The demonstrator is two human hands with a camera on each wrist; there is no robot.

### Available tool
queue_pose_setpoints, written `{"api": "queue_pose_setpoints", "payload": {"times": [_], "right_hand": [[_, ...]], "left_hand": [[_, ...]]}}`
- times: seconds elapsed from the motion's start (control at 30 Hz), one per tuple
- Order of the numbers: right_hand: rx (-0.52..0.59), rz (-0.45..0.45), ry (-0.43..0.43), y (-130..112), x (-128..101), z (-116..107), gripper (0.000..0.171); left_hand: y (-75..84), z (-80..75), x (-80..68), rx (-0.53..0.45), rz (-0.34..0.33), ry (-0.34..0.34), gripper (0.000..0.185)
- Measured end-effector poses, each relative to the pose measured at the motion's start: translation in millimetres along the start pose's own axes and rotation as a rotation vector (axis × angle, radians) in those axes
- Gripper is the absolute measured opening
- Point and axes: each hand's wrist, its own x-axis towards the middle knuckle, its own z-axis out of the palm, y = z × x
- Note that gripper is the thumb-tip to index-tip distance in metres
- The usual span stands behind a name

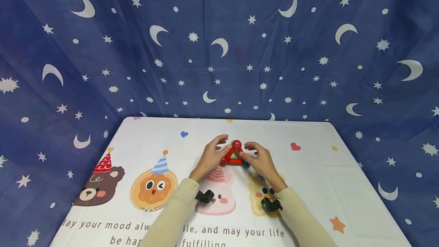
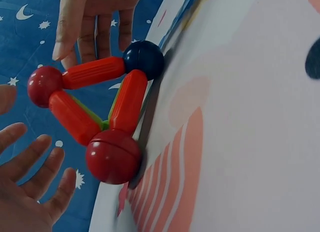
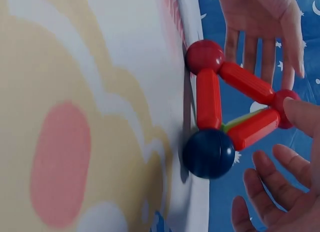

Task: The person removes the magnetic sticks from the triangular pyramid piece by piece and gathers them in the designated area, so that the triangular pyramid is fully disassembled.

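Observation:
A small pyramid [image 1: 236, 154] of red rods and balls stands on the white tablecloth [image 1: 315, 186]. Its top is a red ball [image 1: 236, 144]; at its base sit a red ball [image 2: 113, 156] and a dark blue ball [image 2: 144, 59]. A green rod [image 3: 240, 121] shows behind the red ones. My left hand [image 1: 213, 152] hovers just left of the pyramid, its fingers [image 2: 37, 164] spread and clear of it. On the other side my right hand [image 1: 258, 156] is spread too, and its thumb [image 3: 302, 117] lies against the top ball [image 3: 285, 101].
The cloth carries cartoon prints, among them a bear [image 1: 101, 184] and an orange face [image 1: 154, 186], with a line of text near the front edge. A blue star-and-moon backdrop [image 1: 219, 48] hangs behind and beside the table. Black wrist cameras [image 1: 204, 196] sit on both sleeves.

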Motion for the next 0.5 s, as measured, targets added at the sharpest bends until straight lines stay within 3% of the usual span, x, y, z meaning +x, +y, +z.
{"api": "queue_pose_setpoints", "payload": {"times": [0.5], "right_hand": [[-0.012, 0.047, 0.001, -3.0, 1.6, 10.7, 0.031]], "left_hand": [[-3.6, 9.9, 9.0, -0.030, 0.007, -0.069, 0.044]]}}
